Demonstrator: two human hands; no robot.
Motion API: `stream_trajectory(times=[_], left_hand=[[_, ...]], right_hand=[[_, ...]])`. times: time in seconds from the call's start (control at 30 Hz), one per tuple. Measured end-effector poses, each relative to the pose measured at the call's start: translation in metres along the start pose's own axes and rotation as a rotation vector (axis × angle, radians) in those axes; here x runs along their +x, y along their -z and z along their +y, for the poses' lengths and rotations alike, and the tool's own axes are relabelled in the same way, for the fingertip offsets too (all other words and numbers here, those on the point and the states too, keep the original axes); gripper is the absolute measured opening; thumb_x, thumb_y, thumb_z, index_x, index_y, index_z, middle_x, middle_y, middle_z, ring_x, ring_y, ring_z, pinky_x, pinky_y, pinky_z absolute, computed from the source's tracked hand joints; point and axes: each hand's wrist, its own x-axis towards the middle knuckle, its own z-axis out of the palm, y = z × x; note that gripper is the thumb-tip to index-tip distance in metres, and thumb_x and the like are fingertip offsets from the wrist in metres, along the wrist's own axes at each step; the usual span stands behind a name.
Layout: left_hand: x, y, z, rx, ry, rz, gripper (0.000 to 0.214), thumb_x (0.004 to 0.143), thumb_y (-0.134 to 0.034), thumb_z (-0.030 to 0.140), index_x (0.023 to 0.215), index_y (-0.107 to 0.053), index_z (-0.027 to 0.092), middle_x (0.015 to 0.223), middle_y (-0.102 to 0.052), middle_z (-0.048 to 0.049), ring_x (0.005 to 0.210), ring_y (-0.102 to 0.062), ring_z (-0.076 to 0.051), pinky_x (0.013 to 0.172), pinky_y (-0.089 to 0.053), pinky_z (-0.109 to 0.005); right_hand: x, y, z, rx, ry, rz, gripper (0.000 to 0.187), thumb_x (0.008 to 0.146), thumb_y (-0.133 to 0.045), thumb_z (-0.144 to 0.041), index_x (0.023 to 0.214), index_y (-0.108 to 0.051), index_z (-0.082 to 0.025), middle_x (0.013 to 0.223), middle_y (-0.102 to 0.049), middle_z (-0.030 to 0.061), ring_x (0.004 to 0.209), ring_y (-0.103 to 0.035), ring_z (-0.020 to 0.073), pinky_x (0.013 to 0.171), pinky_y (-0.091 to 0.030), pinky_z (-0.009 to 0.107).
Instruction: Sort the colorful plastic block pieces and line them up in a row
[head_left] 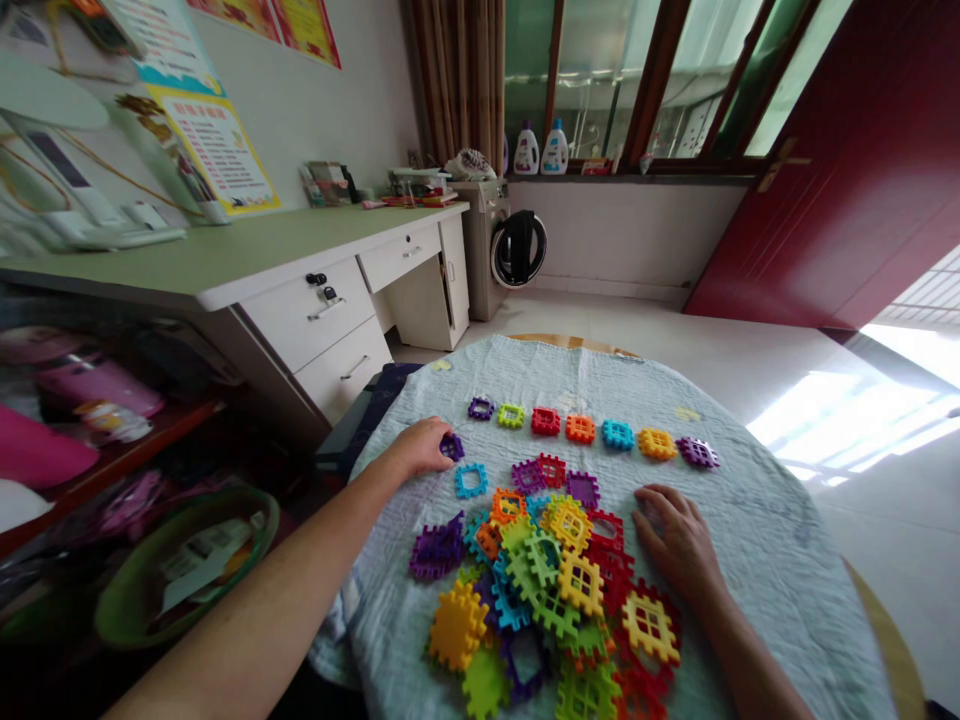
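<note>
Left hand (pixel 416 448) at small purple block (pixel 451 447), just past the pile of interlocking plastic blocks (pixel 532 590). Right hand (pixel 673 540) resting open on quilted cloth (pixel 757 560), just right of pile. Row of colored blocks (pixel 592 428) beyond pile.

A green-topped desk (pixel 225 250) stands beside a front-loading washing machine (pixel 480 250), two detergent bottles (pixel 555 150) behind.
</note>
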Motion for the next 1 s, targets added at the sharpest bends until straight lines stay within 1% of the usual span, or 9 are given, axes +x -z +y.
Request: stream_trajectory(times=[0.1,0.2,0.3,0.37,0.47,0.63,0.8,1.0], left_hand=[[0.002,0.002,0.003,0.033,0.007,0.003,0.042,0.062,-0.073,0.034,0.101,-0.069,0.019,0.103,-0.069,-0.0087,0.095,-0.066,-0.025,0.084,-0.050,-0.031],[0.010,0.010,0.006,0.025,-0.008,0.060,0.039,0.063,-0.071,0.034,0.099,-0.068,0.018,0.100,-0.067,-0.0080,0.094,-0.065,-0.025,0.084,-0.050,-0.031],[0.027,0.023,0.012,-0.014,-0.063,0.148,0.042,0.065,-0.070,0.031,0.104,-0.066,0.018,0.105,-0.065,-0.0084,0.099,-0.062,-0.025,0.089,-0.049,-0.032],[0.043,0.032,0.018,-0.017,-0.119,0.160,0.044,0.064,-0.070,0.025,0.107,-0.065,0.018,0.107,-0.064,-0.0083,0.103,-0.061,-0.026,0.093,-0.048,-0.032],[0.067,0.038,0.028,0.036,-0.155,0.117,0.044,0.062,-0.069,0.019,0.106,-0.066,0.019,0.109,-0.064,-0.0087,0.106,-0.059,-0.026,0.095,-0.047,-0.033],[0.096,0.035,0.035,0.107,-0.147,0.025,0.046,0.060,-0.069,0.016,0.106,-0.068,0.019,0.114,-0.064,-0.0094,0.107,-0.060,-0.027,0.095,-0.047,-0.032],[0.108,0.029,0.033,0.114,-0.145,-0.036,0.043,0.058,-0.067,0.013,0.099,-0.070,0.020,0.111,-0.067,-0.0087,0.105,-0.062,-0.026,0.090,-0.048,-0.030],[0.112,0.023,0.030,0.089,-0.113,-0.094,0.040,0.057,-0.066,0.012,0.096,-0.069,0.023,0.100,-0.072,-0.0032,0.091,-0.066,-0.022,0.079,-0.049,-0.026]], right_hand=[[0.000,0.000,-0.001,0.008,-0.002,0.010,0.030,0.090,-0.050,-0.042,0.107,-0.067,-0.024,0.118,-0.066,0.0079,0.109,-0.058,0.0270,0.097,-0.045,0.045],[0.000,0.001,-0.001,0.008,-0.001,0.024,0.030,0.089,-0.051,-0.043,0.106,-0.067,-0.024,0.116,-0.066,0.0078,0.108,-0.059,0.0270,0.095,-0.046,0.045],[0.000,0.001,0.000,0.008,0.006,0.024,0.030,0.089,-0.052,-0.043,0.105,-0.068,-0.024,0.115,-0.067,0.0077,0.106,-0.060,0.0268,0.094,-0.048,0.045],[0.000,0.001,0.000,0.010,0.008,0.025,0.029,0.089,-0.052,-0.043,0.105,-0.068,-0.025,0.115,-0.067,0.0075,0.106,-0.060,0.0266,0.094,-0.048,0.045],[0.000,0.002,-0.001,0.015,0.004,0.035,0.029,0.089,-0.051,-0.043,0.105,-0.068,-0.026,0.116,-0.067,0.0075,0.106,-0.060,0.0265,0.094,-0.048,0.044],[0.000,0.003,-0.004,0.014,-0.007,0.026,0.027,0.089,-0.051,-0.041,0.105,-0.068,-0.026,0.116,-0.067,0.0068,0.107,-0.060,0.0260,0.095,-0.048,0.044],[0.000,0.005,-0.005,0.023,-0.020,0.015,0.026,0.089,-0.052,-0.039,0.105,-0.068,-0.025,0.117,-0.067,0.0074,0.108,-0.060,0.0266,0.096,-0.047,0.045],[0.000,0.005,-0.006,0.034,-0.019,0.017,0.026,0.089,-0.052,-0.039,0.106,-0.068,-0.026,0.116,-0.067,0.0072,0.106,-0.060,0.0259,0.097,-0.047,0.045]])
